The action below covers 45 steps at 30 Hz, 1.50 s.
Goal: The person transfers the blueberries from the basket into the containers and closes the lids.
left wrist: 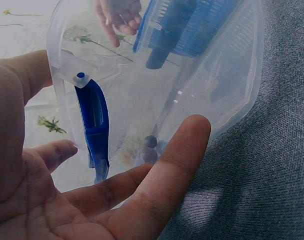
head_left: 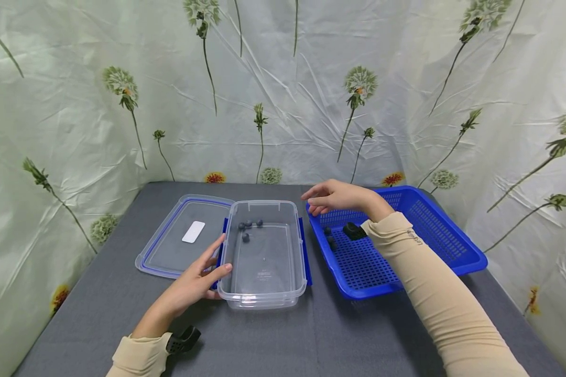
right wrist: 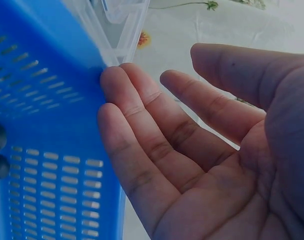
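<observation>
A clear plastic food container [head_left: 264, 285] with blue side latches stands in the middle, several blueberries [head_left: 246, 237] inside at its far left. My left hand [head_left: 193, 285] holds its left side, thumb over the rim and fingers along the outer wall by the blue latch [left wrist: 94, 112]. To the right is a blue plastic basket [head_left: 453, 241], where dark blueberries [head_left: 331, 241] lie along the left side. Above that basket's far left corner hovers my right hand [head_left: 341, 196]. Its fingers [right wrist: 141, 145] are loosely bent, and nothing shows in the palm.
Left of the container lies its clear lid [head_left: 165, 246] with a blue seal and a white label, flat on the grey tablecloth [head_left: 283, 340]. A floral curtain [head_left: 283, 94] closes off the back and both sides.
</observation>
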Motion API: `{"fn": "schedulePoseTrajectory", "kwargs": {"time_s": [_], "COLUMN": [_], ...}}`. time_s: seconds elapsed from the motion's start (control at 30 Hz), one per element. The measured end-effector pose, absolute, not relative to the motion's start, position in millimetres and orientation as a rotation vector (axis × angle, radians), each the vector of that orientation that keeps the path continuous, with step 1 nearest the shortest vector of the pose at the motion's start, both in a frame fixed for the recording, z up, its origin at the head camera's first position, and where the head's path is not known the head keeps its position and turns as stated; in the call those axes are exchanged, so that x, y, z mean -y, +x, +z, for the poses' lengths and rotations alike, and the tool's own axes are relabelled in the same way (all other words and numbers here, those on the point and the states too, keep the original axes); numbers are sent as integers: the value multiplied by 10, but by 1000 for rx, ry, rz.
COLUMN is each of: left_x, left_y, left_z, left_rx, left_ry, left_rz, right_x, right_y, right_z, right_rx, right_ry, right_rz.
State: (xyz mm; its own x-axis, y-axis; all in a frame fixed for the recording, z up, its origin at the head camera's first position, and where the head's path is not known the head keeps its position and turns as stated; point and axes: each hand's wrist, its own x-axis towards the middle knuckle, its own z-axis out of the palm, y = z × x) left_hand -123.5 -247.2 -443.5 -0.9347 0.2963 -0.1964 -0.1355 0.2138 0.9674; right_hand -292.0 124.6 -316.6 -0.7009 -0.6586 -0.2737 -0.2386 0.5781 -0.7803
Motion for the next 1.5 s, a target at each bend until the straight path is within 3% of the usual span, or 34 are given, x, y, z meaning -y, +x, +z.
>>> {"fn": "schedulePoseTrajectory", "kwargs": {"time_s": [0.7,1.5], "left_x": [2485,2485], "left_y": [-1213,-1237], "left_z": [-4421,-4435], "left_rx": [-2161,-2156], "left_ry": [155,174], "left_rz": [1767,1770], "right_x": [-1626,-1666], "right_y": [-2988,-2940], "right_z": [-3402,-3733], "right_rx": [-2278,-2248], "right_ry": [-596,-454], "right_rz": [-988,-793]}}
